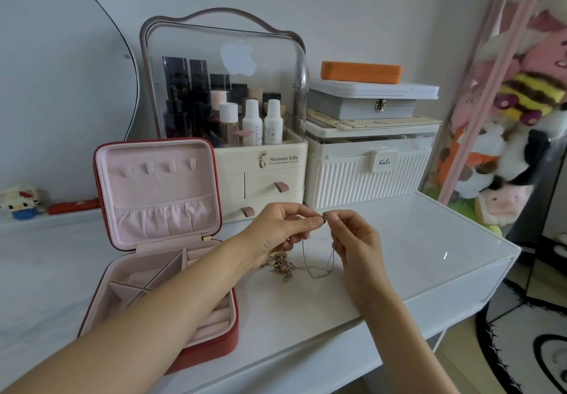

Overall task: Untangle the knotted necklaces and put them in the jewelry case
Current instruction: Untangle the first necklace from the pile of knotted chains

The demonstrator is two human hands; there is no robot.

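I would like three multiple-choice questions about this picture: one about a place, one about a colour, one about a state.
1. Where is the jewelry case from the hands?
A. To their left
B. To their right
C. Behind the white box

2. What colour is the case on top of the stack?
A. Green
B. Orange
C. Black

3. The jewelry case is
A. zipped shut
B. upside down
C. open

Answers: 1 A, the left arm crosses it. 2 B, the orange case tops the grey boxes. 3 C, its lid stands up.
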